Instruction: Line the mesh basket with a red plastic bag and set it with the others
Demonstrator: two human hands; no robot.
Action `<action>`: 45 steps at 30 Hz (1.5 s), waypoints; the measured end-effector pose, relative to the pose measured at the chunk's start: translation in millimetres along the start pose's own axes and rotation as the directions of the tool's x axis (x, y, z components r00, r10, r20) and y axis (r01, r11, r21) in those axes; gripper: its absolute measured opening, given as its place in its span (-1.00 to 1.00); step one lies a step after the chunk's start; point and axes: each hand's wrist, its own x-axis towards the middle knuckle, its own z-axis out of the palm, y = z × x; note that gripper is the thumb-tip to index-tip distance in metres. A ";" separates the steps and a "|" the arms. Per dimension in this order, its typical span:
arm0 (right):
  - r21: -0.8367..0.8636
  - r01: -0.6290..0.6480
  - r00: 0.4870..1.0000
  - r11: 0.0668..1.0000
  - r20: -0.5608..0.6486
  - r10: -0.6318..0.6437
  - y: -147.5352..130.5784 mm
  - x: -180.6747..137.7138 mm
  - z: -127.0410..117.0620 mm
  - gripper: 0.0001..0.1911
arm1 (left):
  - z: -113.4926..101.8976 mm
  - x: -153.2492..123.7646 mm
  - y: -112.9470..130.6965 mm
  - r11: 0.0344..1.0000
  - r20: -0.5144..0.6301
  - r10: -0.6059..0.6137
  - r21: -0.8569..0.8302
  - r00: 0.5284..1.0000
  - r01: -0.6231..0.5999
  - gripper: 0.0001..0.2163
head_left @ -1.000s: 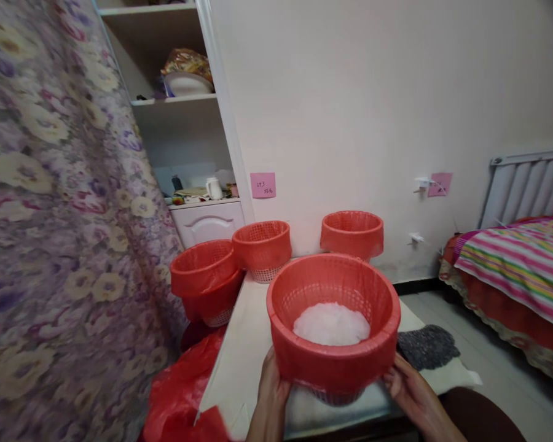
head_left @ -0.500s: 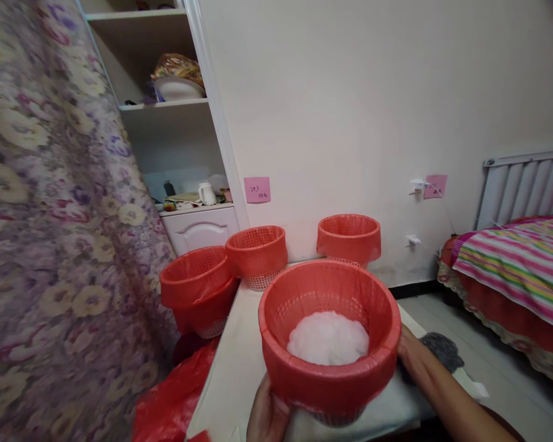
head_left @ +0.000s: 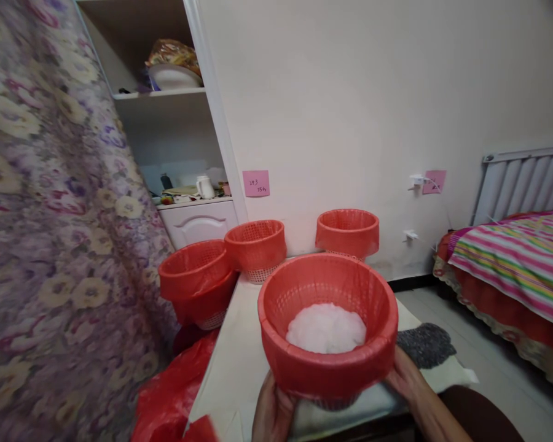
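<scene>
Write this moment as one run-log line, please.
left hand: under red-lined mesh plastic basket | right hand: on its side | inside: white crumpled material | behind: three similar red-lined baskets

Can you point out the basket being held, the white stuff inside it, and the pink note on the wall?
held basket (head_left: 327, 368): head view, front wall.
white stuff (head_left: 326, 328): head view, middle of heap.
pink note (head_left: 255, 183): head view, its centre.
</scene>
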 end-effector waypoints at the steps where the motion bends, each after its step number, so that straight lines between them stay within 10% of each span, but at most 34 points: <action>1: 0.042 -0.020 1.000 0.999 0.010 0.020 0.1 -8.8 -0.8 -0.73 | -0.9 -2.0 0.6 1.000 -0.004 -0.002 -0.017 1.000 0.002 -0.66; 13: 0.090 -0.063 0.994 0.994 0.095 0.055 42.1 -74.2 25.1 -0.72 | -10.0 -29.0 -12.5 0.991 0.274 -0.131 0.024 0.953 0.129 -0.82; 25: -0.069 0.017 0.988 0.997 -0.151 -0.027 55.9 -61.0 5.0 -0.71 | -19.4 -14.3 -20.2 0.982 0.025 -0.023 0.188 0.999 0.018 -0.66; 30: -0.189 0.018 0.975 0.982 -0.215 -0.060 46.5 -69.0 -5.0 -0.70 | -32.3 -10.6 17.6 0.908 -0.175 0.171 0.410 0.970 -0.087 -0.74; 33: -0.239 0.011 0.962 0.971 -0.264 -0.076 48.4 -74.5 -11.7 -0.61 | -8.6 -25.4 59.1 0.702 -0.123 0.530 0.618 0.839 -0.353 -0.70; 35: -0.269 -0.003 0.947 0.963 -0.310 -0.084 56.0 -75.9 -15.8 -0.50 | 21.3 -42.5 81.2 0.239 0.293 0.692 0.770 0.660 -0.592 -0.63; 39: -0.262 -0.091 0.936 0.961 -0.353 -0.007 79.0 -73.5 -24.8 -0.33 | 78.2 -67.9 99.3 -0.440 0.912 0.188 0.411 0.365 -0.799 -0.52; 42: -0.193 -0.150 0.946 0.970 -0.315 0.084 91.2 -70.3 -32.3 -0.33 | 98.3 -71.4 101.1 -0.585 0.962 -0.060 0.181 0.265 -0.791 -0.75; 45: -0.143 -0.129 0.951 0.981 -0.299 0.082 92.8 -66.9 -37.4 -0.36 | 105.5 -72.9 95.6 -0.596 0.954 -0.101 0.170 0.284 -0.785 -0.89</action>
